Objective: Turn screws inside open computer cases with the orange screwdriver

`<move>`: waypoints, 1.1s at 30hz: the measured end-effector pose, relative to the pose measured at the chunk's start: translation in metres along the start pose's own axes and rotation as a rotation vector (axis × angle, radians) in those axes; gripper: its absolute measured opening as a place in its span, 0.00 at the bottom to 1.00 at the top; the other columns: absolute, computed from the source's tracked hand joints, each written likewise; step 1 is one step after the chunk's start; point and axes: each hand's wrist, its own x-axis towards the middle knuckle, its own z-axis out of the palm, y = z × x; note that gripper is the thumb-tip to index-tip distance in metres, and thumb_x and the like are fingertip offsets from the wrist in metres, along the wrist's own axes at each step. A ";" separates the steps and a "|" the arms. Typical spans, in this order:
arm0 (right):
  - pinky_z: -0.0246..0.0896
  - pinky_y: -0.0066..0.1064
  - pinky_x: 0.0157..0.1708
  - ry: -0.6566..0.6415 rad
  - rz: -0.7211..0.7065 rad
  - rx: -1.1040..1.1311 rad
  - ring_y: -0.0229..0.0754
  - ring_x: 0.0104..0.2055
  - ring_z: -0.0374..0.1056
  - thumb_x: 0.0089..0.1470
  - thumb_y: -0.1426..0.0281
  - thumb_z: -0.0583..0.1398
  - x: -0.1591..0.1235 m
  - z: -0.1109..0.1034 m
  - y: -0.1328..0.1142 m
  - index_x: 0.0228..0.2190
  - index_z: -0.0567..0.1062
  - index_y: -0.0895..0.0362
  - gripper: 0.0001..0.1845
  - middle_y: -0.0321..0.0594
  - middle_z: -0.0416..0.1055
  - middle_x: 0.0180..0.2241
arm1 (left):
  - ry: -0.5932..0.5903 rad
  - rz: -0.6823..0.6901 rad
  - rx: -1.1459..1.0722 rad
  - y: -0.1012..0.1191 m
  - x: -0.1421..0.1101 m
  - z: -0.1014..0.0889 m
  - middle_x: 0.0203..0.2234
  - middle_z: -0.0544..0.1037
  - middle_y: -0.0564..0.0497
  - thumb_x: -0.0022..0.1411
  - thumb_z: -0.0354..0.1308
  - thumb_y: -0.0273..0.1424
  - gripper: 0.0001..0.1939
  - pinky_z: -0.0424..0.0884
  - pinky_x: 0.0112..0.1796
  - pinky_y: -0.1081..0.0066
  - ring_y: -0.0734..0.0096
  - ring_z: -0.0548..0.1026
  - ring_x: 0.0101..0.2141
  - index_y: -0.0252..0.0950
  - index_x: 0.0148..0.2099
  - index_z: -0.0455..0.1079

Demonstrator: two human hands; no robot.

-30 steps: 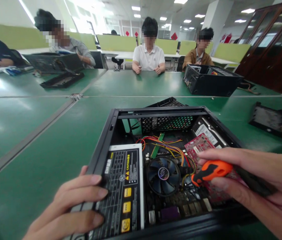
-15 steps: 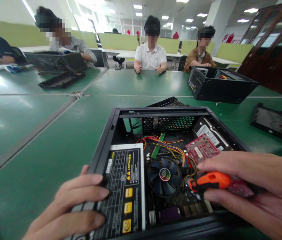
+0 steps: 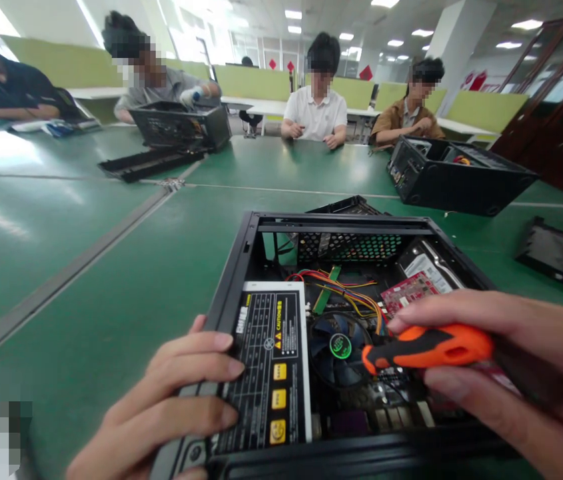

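R hand: grip narrow, fingers above + thumb below, holding screwdriver by orange/blk handle. Tool sits over PC case, nose end pointing L, overlapping R side of CPU fan in view; shaft not visible, can't tell if tip touches anything.

Handling (est.): driver prob. light, handle stiff, blk insets look rubbery so prob. not slippery. Best hold = fat part of handle, approx where fingers are now; stay off nose end so it turns freely.

L hand: fingers bent over case's L edge, tips on PSU label; looks like steadying, can't tell if grip clamps or just rests. Case lies on green bench, open side up. Case likely heavy w/ PSU in, frame rigid, metal edges maybe sharp; take by outer rails, both sides, not by innards. PSU prob. weighty too, hard box, smooth label might slip a bit; hold by its edges.

Fragile: fan blades, red circuit card (partly behind R hand), green RAM-type stick - edges only, don't press faces. Wire bundle prob. soft, bends ez, could snag; no pulling.
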 end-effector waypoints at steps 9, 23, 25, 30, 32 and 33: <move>0.70 0.20 0.42 -0.162 -0.056 0.136 0.36 0.40 0.75 0.58 0.74 0.59 0.019 0.026 -0.013 0.46 0.72 0.52 0.14 0.33 0.78 0.41 | -0.003 0.015 0.019 -0.001 0.002 -0.001 0.40 0.77 0.50 0.61 0.52 0.41 0.10 0.65 0.56 0.45 0.51 0.72 0.47 0.48 0.40 0.73; 0.71 0.23 0.41 -0.137 -0.061 0.114 0.37 0.40 0.76 0.57 0.73 0.60 0.019 0.025 -0.016 0.47 0.72 0.52 0.15 0.35 0.79 0.41 | -0.021 0.006 0.016 -0.002 0.001 -0.002 0.38 0.79 0.49 0.52 0.57 0.34 0.10 0.66 0.54 0.42 0.48 0.73 0.46 0.46 0.38 0.74; 0.71 0.23 0.42 -0.150 -0.069 0.115 0.38 0.41 0.76 0.57 0.74 0.59 0.020 0.025 -0.016 0.47 0.73 0.53 0.15 0.35 0.79 0.42 | -0.016 0.002 0.015 -0.002 0.001 -0.003 0.37 0.79 0.49 0.52 0.56 0.34 0.10 0.66 0.53 0.41 0.47 0.73 0.45 0.46 0.38 0.74; 0.71 0.22 0.41 -0.186 -0.070 0.141 0.37 0.40 0.76 0.58 0.74 0.59 0.026 0.026 -0.017 0.45 0.74 0.54 0.12 0.36 0.79 0.40 | -0.009 0.002 0.016 0.000 0.001 -0.004 0.38 0.79 0.49 0.52 0.56 0.34 0.11 0.65 0.54 0.42 0.48 0.73 0.46 0.47 0.39 0.74; 0.72 0.23 0.39 -0.230 -0.075 0.160 0.38 0.37 0.76 0.57 0.71 0.61 0.029 0.024 -0.019 0.42 0.76 0.53 0.10 0.35 0.79 0.38 | -0.022 0.021 0.015 0.001 0.001 -0.004 0.38 0.79 0.50 0.52 0.56 0.34 0.11 0.65 0.55 0.44 0.49 0.72 0.47 0.46 0.39 0.74; 0.72 0.24 0.39 -0.249 -0.090 0.174 0.39 0.37 0.76 0.56 0.70 0.62 0.030 0.024 -0.020 0.42 0.76 0.53 0.10 0.36 0.80 0.38 | -0.026 0.022 0.016 0.001 0.002 -0.004 0.39 0.79 0.50 0.52 0.56 0.34 0.11 0.66 0.55 0.45 0.49 0.72 0.47 0.46 0.39 0.74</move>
